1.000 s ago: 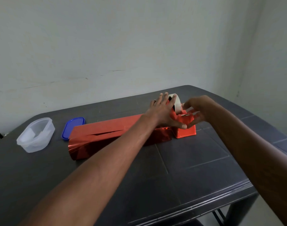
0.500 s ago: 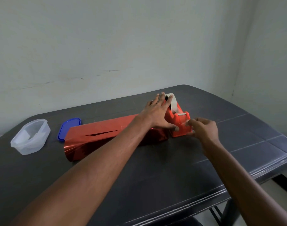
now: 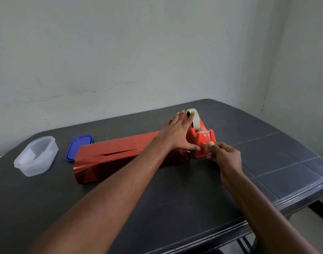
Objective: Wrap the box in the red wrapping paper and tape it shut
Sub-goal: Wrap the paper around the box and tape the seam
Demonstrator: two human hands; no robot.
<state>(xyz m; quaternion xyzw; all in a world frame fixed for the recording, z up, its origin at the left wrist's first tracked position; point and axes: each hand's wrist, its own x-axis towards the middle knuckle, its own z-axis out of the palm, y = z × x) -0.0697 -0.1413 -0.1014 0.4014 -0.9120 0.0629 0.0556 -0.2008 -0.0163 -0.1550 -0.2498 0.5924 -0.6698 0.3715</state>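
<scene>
- Plainly, the strip of tape (image 3: 205,143) could stick to itself or tear crooked: the right hand (image 3: 224,155) pinches its free end low in front of the tape dispenser (image 3: 203,140), and a skewed pull across the cutter would cause it.
- The dispenser could slide if the left hand (image 3: 177,134), fingers straight and pressing flat on its near side, eases off.
- The seam in the red wrapping paper (image 3: 120,154) gapes open along the top; unheld, it may spring wider.
- The wrapped box (image 3: 94,171) lies on the table (image 3: 267,162), left of the dispenser, under the left forearm and apart from the right fingers (image 3: 211,143).
</scene>
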